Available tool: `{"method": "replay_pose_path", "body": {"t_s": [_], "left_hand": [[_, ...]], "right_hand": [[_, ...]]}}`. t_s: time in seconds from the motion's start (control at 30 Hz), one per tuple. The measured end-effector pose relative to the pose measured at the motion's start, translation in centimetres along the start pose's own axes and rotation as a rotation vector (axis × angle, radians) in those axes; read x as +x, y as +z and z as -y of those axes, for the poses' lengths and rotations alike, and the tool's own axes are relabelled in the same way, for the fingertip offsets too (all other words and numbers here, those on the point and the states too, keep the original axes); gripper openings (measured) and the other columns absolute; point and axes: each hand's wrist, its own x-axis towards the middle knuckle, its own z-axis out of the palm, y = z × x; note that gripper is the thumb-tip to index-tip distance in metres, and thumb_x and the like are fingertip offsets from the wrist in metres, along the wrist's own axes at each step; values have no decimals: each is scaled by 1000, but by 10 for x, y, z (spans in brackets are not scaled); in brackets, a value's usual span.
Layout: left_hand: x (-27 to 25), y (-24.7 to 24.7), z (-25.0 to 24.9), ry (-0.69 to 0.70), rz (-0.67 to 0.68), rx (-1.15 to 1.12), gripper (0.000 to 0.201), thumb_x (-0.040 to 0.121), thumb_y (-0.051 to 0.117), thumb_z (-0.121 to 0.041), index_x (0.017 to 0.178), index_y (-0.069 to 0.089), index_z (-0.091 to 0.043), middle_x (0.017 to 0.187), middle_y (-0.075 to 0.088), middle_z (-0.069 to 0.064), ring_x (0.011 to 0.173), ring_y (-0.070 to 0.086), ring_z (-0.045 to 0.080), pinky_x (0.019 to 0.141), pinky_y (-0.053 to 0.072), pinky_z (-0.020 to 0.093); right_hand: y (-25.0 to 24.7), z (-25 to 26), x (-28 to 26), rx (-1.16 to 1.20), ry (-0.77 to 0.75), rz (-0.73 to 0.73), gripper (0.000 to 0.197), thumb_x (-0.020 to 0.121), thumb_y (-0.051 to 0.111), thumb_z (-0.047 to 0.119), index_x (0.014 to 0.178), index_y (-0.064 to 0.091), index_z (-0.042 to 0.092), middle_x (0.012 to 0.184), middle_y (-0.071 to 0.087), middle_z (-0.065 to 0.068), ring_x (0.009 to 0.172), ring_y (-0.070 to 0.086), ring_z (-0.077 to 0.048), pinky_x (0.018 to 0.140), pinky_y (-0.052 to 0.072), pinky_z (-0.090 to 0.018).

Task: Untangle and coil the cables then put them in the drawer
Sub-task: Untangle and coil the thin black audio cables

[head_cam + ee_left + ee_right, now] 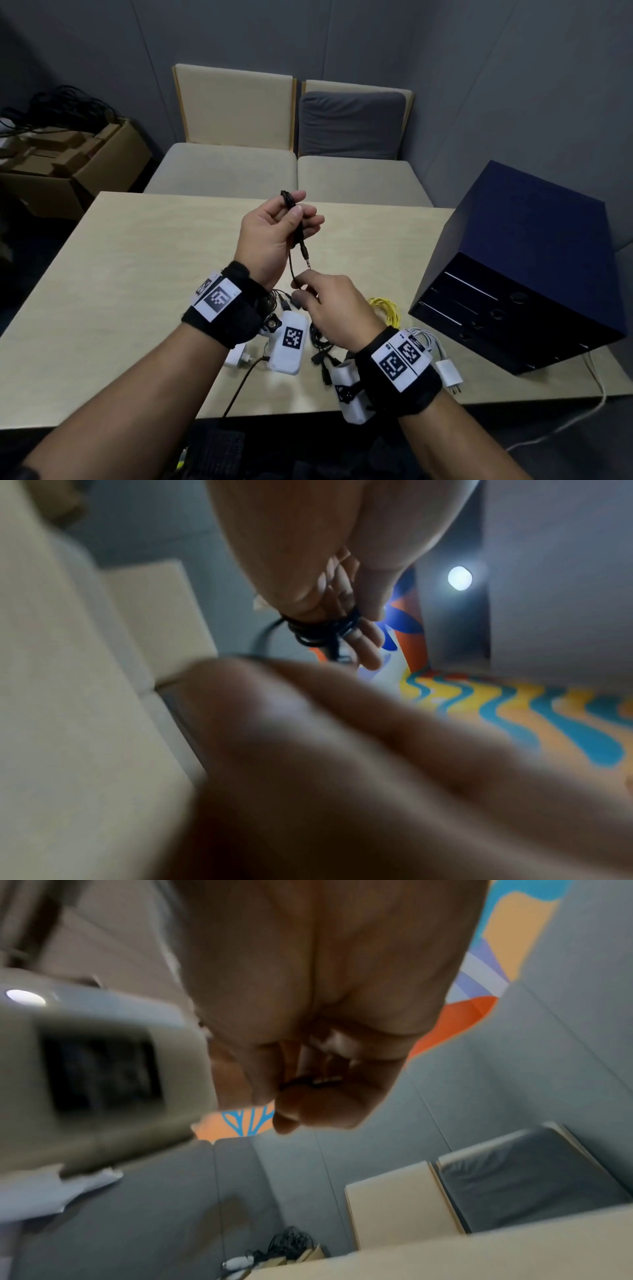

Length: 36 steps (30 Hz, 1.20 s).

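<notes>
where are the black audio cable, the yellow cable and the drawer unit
black audio cable (300, 236), head view, on the plug barrel below the left hand's fingers
yellow cable (388, 310), head view, on its coiled loops
drawer unit (524, 219), head view, on its dark blue top

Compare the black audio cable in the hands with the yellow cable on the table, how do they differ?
The black audio cable is held up in the air, wound in the left hand and pinched by the right hand; the yellow cable lies on the table untouched. The black audio cable shows a jack plug hanging free; the yellow cable's ends are hidden. Both are thin and bunched into loops.
</notes>
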Motion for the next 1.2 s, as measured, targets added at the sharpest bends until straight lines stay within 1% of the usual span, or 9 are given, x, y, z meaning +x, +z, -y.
{"method": "replay_pose_path", "body": {"t_s": [0.1,0.3,0.43,0.57,0.8,0.97,1.07,1.13,1.2], "left_hand": [[1,-7,3,4,36,217,18,94,49,5,105,59,-4,75,68,6,72,70,20,73,58,29],[-6,-12,17,-94,207,434,18,92,52,1,93,66,-12,72,62,10,65,53,20,58,46,24],[-16,-5,18,-172,370,313,31,89,47,-22,65,66,-20,58,55,8,52,47,20,50,39,27],[-23,-1,15,-306,458,326,67,92,25,-63,73,63,-11,58,55,8,46,42,17,47,26,32],[-23,-3,2,-476,584,130,52,96,33,-43,82,62,-3,59,51,5,44,39,12,52,32,28],[-27,-1,-1,-448,531,233,47,91,41,-41,64,68,-14,55,54,1,46,46,13,49,43,25],[-25,-9,9,-373,420,213,17,89,60,-21,92,66,-5,68,61,4,55,54,13,56,48,23],[-26,-13,15,-325,382,278,22,81,67,-10,102,63,-5,74,63,4,65,62,19,67,54,36],[-30,-12,16,-273,362,374,21,78,70,-15,98,66,-15,83,68,6,81,68,33,75,46,68]], "right_hand": [[-13,9,-3,-156,-100,-3,20,96,51,28,99,63,12,97,67,-6,94,59,-26,78,47,-41],[-50,22,-2,-227,-252,-181,9,90,61,22,85,59,14,85,66,-2,81,60,-23,71,48,-42],[-63,22,2,-119,-264,-193,7,86,64,16,85,57,17,72,67,4,72,63,-16,68,51,-39],[-74,14,11,30,-170,-260,21,83,72,23,78,52,19,64,62,3,63,59,-15,63,50,-37],[-70,-4,12,306,-135,-181,22,83,72,16,76,53,7,58,55,0,56,55,-19,61,46,-35],[-57,-11,10,398,-58,-191,25,86,69,17,76,48,9,59,50,1,56,46,-11,56,40,-27],[-54,-17,9,436,-11,-280,26,86,69,21,75,47,13,61,48,1,56,42,-14,56,39,-33],[-54,-18,7,443,4,-310,26,86,69,21,75,47,13,61,49,-1,55,43,-15,55,40,-34],[-55,-18,5,471,9,-299,25,87,69,19,75,48,10,62,50,-5,53,47,-16,53,42,-34]]}}
